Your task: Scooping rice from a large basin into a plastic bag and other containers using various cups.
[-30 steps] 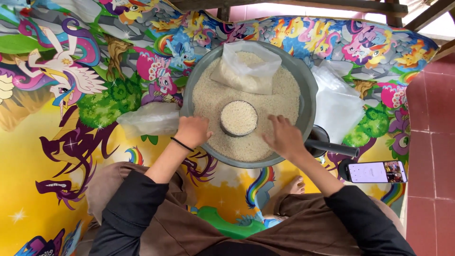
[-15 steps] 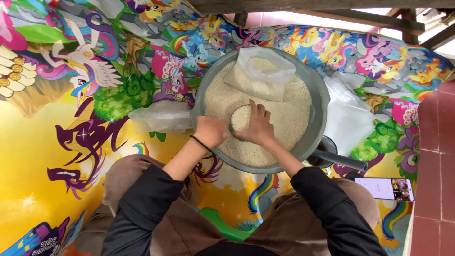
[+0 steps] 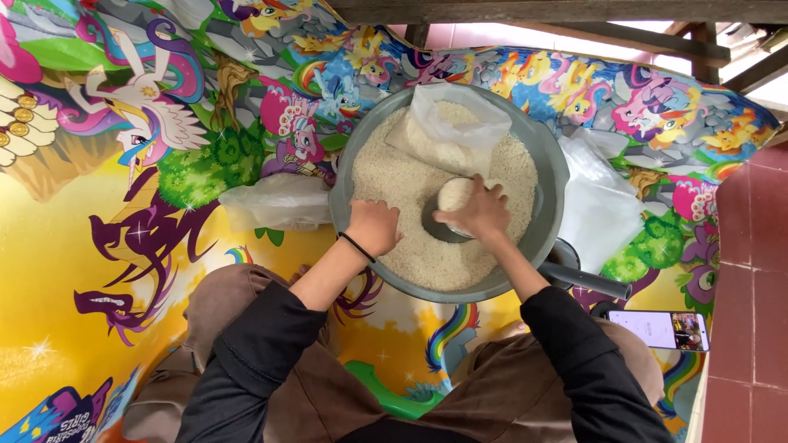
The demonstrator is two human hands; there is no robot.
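While seated on a cartoon-printed floor mat (image 3: 123, 271) beside red tiles (image 3: 751, 271): right hand (image 3: 476, 215) holding a rice-filled cup (image 3: 454, 197), left hand (image 3: 373, 228) loosely curled, resting in the grey basin (image 3: 552, 189).

Bright cartoon-pony floor mat (image 3: 98, 246) spread underfoot; red tiled floor (image 3: 751, 271) at right; dark wooden beams (image 3: 574, 12) overhead; daylight.

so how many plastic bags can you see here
3: a rice-filled bag standing in the grey basin, an empty-looking bag on the mat left of it, another on its right. Others may be hidden.
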